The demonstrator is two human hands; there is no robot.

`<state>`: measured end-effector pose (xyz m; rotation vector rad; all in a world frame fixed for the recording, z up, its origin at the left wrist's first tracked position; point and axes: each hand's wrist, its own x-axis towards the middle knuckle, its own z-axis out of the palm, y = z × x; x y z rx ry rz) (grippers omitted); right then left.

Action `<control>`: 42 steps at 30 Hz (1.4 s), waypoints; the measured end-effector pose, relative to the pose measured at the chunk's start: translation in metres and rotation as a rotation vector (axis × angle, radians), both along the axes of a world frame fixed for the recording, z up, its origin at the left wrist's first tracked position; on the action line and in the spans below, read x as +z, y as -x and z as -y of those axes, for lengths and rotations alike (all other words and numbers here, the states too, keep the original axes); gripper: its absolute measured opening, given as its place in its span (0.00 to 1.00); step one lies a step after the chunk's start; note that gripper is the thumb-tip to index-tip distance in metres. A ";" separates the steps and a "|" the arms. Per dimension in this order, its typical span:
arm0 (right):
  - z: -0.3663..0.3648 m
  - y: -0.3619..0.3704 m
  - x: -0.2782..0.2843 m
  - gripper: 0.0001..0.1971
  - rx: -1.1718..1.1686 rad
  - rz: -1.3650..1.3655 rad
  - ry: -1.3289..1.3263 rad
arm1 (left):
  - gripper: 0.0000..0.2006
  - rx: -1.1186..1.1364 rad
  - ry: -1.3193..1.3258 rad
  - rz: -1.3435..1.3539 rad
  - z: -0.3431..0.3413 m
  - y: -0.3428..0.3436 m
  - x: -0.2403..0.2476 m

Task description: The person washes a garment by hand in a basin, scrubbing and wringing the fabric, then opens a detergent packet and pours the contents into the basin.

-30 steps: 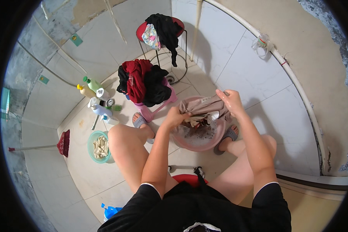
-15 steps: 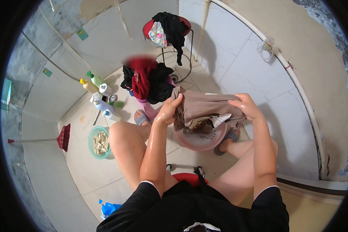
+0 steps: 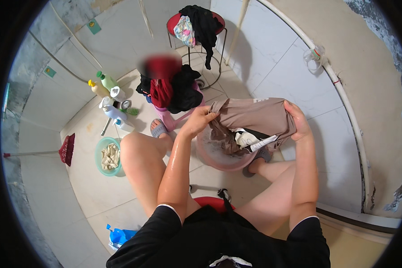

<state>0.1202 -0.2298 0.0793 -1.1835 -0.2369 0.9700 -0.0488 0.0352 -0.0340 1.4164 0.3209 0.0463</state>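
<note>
Between my hands a wet taupe T-shirt [image 3: 256,115] is stretched wide above a pink basin [image 3: 228,166] of sudsy water. My left hand [image 3: 201,121] pinches the cloth at its left end, fingers closed. At the other end, my right hand [image 3: 299,121] grips a bunched edge, with the thumb on top. Below the stretched edge hangs a fold with a white and black print [image 3: 250,139]. The lower part of the cloth droops into the basin, where the water partly hides it.
A pink stool [image 3: 167,119] ahead carries dark and red clothes [image 3: 181,94]. More clothes lie on a red round stool [image 3: 171,23]. Bottles [image 3: 107,81], a green brush [image 3: 132,110] and a mint basin [image 3: 98,154] with pale cloth stand left. A red broom [image 3: 67,150] leans nearby.
My right hand has moved outward to the right and turned, spreading the T-shirt wider. More of its white and black print shows. My left hand still holds its end.
</note>
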 end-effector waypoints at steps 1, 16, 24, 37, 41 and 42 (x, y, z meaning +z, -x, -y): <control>0.002 -0.003 -0.004 0.18 0.001 -0.023 -0.014 | 0.10 0.022 0.014 0.026 0.005 -0.001 0.006; 0.002 -0.016 -0.016 0.20 -0.085 -0.382 -0.150 | 0.14 0.068 -0.231 -0.183 -0.004 -0.010 -0.026; -0.023 0.010 -0.052 0.15 0.030 -0.487 0.251 | 0.13 0.305 0.209 -0.202 0.001 0.010 -0.078; -0.067 0.124 -0.125 0.09 -0.216 1.004 0.448 | 0.24 0.483 -0.183 0.212 0.033 0.103 0.002; -0.115 0.202 -0.085 0.08 -0.154 0.945 0.219 | 0.23 0.517 -0.113 0.320 0.019 0.167 0.077; -0.133 0.222 -0.067 0.08 -0.120 0.891 0.147 | 0.22 0.547 -0.105 0.362 0.012 0.186 0.094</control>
